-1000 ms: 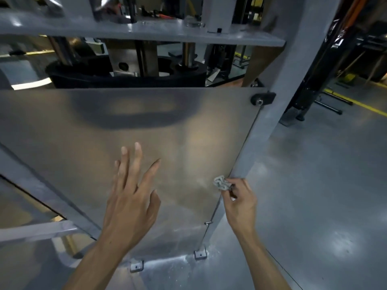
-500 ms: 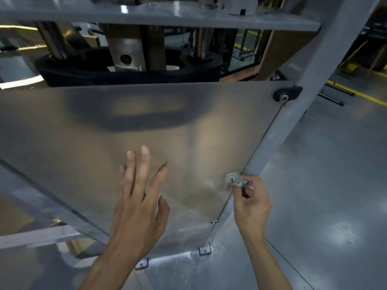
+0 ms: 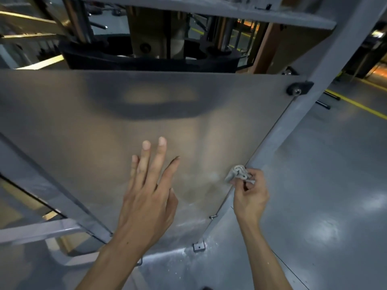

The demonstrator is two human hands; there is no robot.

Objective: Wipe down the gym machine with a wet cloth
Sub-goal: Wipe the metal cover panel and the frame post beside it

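The left hand (image 3: 146,197) spreads flat over the metal panel (image 3: 83,132), likely for balance; the right hand (image 3: 250,195) pinches a wadded cloth (image 3: 238,173) against its edge, scrubbing the seam.

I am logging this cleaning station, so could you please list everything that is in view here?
metal panel: one, brushed silver, fills the centre of the machine.
frame post: one, grey, slanting along the panel's right edge.
black bracket: one, at the panel's upper right corner.
floor brackets: two seen, silver, at the panel's foot.
cloth: one, grey, crumpled, at the panel's right edge.
floor: grey, glossy, yellow line far right.
left hand: fingers spread, over the panel.
right hand: pinches the cloth.
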